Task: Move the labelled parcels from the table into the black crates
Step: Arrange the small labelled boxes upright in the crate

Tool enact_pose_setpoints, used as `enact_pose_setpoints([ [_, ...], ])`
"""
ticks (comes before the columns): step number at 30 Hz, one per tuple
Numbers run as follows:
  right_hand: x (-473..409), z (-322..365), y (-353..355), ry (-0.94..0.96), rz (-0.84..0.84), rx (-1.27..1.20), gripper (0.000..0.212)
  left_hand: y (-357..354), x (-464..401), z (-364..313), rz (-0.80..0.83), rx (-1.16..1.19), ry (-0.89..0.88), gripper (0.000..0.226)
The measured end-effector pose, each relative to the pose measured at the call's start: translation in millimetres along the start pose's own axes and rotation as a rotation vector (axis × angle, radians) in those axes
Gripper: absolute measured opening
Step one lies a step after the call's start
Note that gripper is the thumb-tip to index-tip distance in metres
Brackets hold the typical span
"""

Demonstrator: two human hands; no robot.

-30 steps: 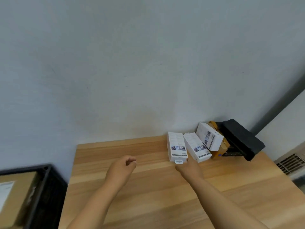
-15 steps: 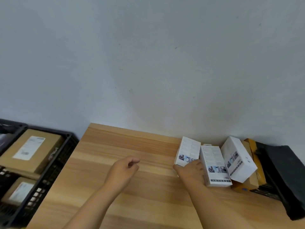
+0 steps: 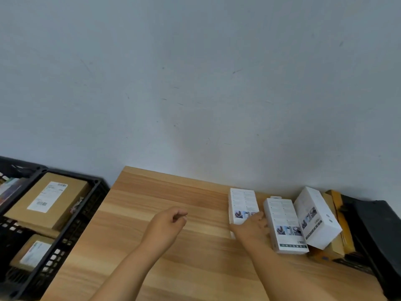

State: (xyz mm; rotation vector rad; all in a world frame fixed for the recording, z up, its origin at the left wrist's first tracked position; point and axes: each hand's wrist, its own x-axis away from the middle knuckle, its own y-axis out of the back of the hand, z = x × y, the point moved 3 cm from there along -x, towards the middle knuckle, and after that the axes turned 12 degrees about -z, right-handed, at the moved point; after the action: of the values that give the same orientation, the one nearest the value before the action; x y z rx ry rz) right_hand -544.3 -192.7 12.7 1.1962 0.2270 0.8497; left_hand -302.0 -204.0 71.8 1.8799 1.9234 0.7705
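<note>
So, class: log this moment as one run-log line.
step: pick parcel | right hand: on leftmost white box | left hand: empty, above table | black crate: holds labelled parcels

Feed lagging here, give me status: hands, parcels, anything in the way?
Right hand on leftmost white box, grip unclear. Left hand loose, holding nothing. Table path to black crate unobstructed.

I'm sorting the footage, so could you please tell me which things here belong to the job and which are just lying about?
Job: white boxes on the table; black crate; brown parcels inside it; right hand on a white box.
Lying about: black pouch; yellow packet.
</note>
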Motion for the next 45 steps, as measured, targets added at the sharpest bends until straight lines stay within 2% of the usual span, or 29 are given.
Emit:
enact_pose_setpoints([
  [4,25,11,18,0.163,-0.005,-0.002,0.113,10,-3,-18,0.028,0.042,-0.048,0.024],
  [8,52,29,47,0.412,-0.081,0.062,0.103,37,-12,-35,-0.002,0.039,-0.114,0.027],
  [12,82,54,81,0.626,-0.145,0.052,0.112,72,-23,-50,-0.044,-0.01,-0.15,0.034],
  [16,111,82,117,0.838,-0.208,0.027,0.112,105,-30,-66,-0.042,-0.079,-0.198,0.047],
  [20,140,107,154,1.052,-0.32,0.057,0.105,139,-28,-82,0.035,0.089,-0.196,0.048],
  [24,161,125,184,1.198,-0.412,0.029,0.104,169,-16,-98,0.087,0.371,-0.218,0.021],
  [27,166,134,200,1.118,-0.406,-0.139,0.113,189,-9,-105,0.035,0.524,-0.2,0.017],
  [29,165,138,208,0.933,-0.343,-0.426,0.113,199,-6,-107,0.003,0.603,-0.179,0.017],
  [30,163,140,210,0.828,-0.288,-0.579,0.104,203,-5,-108,-0.013,0.626,-0.176,0.017],
  [32,163,144,211,0.682,-0.198,-0.754,0.07,209,-1,-110,-0.045,0.655,-0.186,0.02],
  [34,165,148,213,0.667,-0.195,-0.803,0.035,212,3,-115,-0.089,0.68,-0.203,0.023],
  [35,167,149,215,0.675,-0.196,-0.845,0.025,214,5,-117,-0.112,0.685,-0.218,0.025],
  [42,174,157,225,0.657,-0.196,-1.064,0.027,226,7,-125,-0.223,0.55,-0.332,0.017],
  [45,176,159,230,0.634,-0.185,-1.108,0.031,231,8,-129,-0.241,0.534,-0.296,0.011],
])
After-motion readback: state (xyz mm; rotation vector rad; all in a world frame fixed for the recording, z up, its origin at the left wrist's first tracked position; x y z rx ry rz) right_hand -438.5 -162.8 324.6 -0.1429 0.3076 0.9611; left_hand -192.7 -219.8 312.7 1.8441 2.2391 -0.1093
